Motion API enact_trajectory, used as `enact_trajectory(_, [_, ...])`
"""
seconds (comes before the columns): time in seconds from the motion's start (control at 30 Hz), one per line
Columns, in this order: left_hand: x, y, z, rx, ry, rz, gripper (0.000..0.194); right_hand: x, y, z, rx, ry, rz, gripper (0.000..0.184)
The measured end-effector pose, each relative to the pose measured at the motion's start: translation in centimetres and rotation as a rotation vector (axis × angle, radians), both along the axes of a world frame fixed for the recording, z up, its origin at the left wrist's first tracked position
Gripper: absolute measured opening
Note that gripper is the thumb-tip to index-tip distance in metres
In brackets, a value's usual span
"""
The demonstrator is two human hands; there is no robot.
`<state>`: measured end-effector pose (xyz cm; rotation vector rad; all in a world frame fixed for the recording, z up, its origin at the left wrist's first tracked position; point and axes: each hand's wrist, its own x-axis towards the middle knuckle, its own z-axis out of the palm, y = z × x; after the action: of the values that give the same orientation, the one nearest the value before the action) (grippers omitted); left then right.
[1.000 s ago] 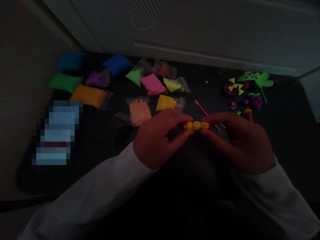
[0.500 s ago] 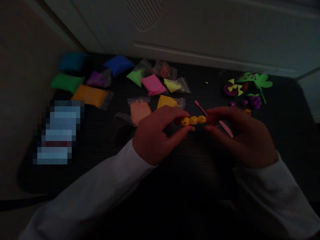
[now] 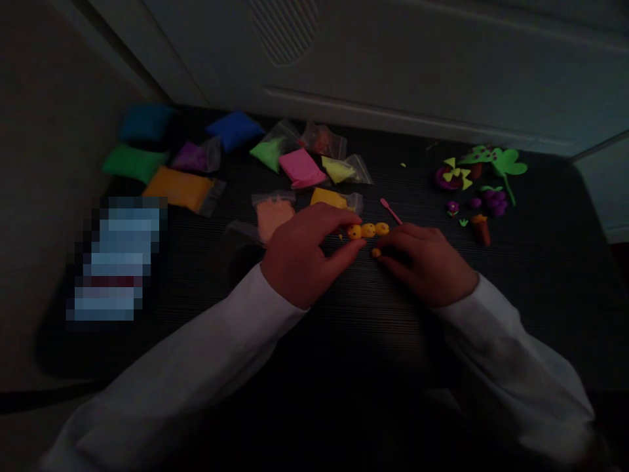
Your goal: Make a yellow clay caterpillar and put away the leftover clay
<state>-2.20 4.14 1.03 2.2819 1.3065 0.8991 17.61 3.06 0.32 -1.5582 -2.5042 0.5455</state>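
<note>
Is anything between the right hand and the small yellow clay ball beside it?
Nothing visible is: the right hand has its fingertips at the small yellow clay ball, just below the row of three dotted yellow clay balls.

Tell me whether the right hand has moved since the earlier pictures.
Yes: the right hand has shifted left, away from the purple clay grapes and closer to the left hand.

Toward eleven o'clock on the dark desk, clay packs lie scattered: a blue bag, green bag, orange bag and pink bag. A pink spatula lies near twelve. Clay grapes and a clay leaf sit toward two o'clock (dim, but plainly modelled). A pixelated patch covers something at nine.
</note>
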Motion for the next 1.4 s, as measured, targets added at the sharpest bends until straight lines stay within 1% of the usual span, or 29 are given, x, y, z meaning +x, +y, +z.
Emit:
enact_trajectory(0.1, [0.0,0.0,0.0,0.009,-0.004,-0.005,0.020,0.4,0.0,0.6,0.012,0.067,-0.020,0.016])
enact_trajectory(0.23, [0.0,0.0,0.1,0.012,-0.007,-0.017,0.020,1.0,-0.3,2.1,0.073,0.209,-0.101,0.018])
enact_trajectory(0.33, [0.0,-0.1,0.2,0.017,-0.007,-0.040,0.020,1.0,-0.7,2.7,0.121,0.224,-0.149,0.018])
enact_trajectory(0.6, [0.1,-0.2,0.1,0.015,-0.008,-0.054,0.018,0.7,-1.0,2.6,0.162,0.216,-0.119,0.015])
enact_trajectory(1.0, [0.3,-0.4,0.1,0.063,0.015,-0.081,0.016,0.6,-1.1,2.7,0.145,0.221,-0.110,0.014])
enact_trajectory(1.27, [0.1,-0.3,0.1,0.033,0.001,-0.088,0.018,0.8,-1.1,2.6,0.123,0.216,-0.118,0.015])
enact_trajectory(1.4, [0.2,-0.2,0.0,0.048,0.002,-0.093,0.017,0.8,-1.0,2.6,0.124,0.225,-0.103,0.015])
